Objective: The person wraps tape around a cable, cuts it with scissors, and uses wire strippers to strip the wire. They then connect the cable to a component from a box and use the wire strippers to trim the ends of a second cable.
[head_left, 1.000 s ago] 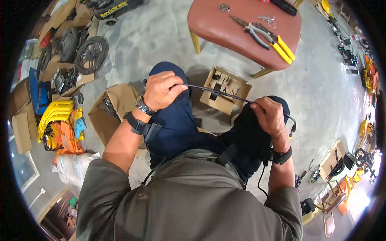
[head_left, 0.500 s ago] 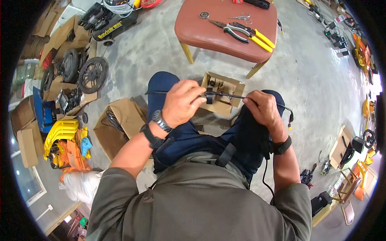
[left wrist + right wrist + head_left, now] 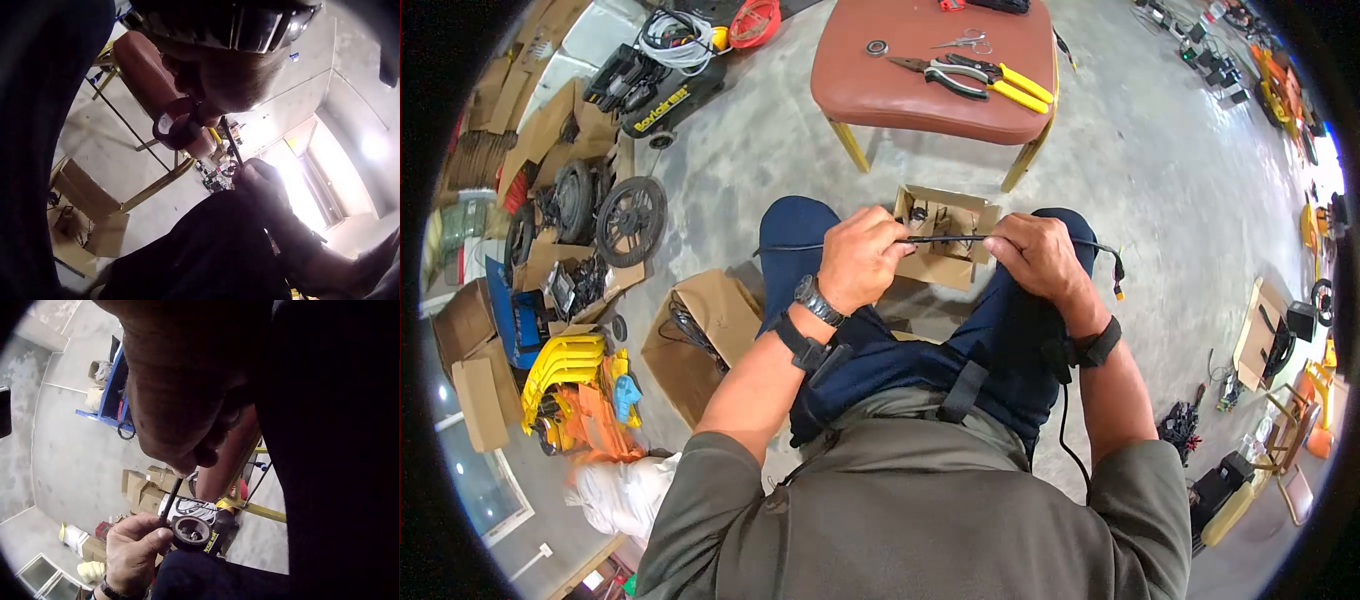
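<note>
A thin black cable [image 3: 945,239] runs between both hands above the knees. My left hand [image 3: 858,258] pinches it between thumb and fingers, and a loose length trails out to the left. A roll of dark tape [image 3: 179,537] is right at the left fingertips in the right wrist view, and in the left wrist view this roll [image 3: 164,130] hangs beside the same hand. My right hand [image 3: 1038,258] grips the cable a short way along. Past it, the cable ends in a yellow-tipped connector [image 3: 1119,290] by the right knee.
Ahead stands a red-brown padded stool [image 3: 880,90] bearing yellow-handled pliers [image 3: 980,80], scissors [image 3: 967,41] and a small ring [image 3: 877,47]. An open cardboard box [image 3: 935,268] with small parts sits between the knees; a larger box [image 3: 675,365] is at the left.
My left hand has slid rightward along the cable, closer to the right hand, leaving a tail of cable on its left. The head view has shifted, with the stool appearing farther left.
</note>
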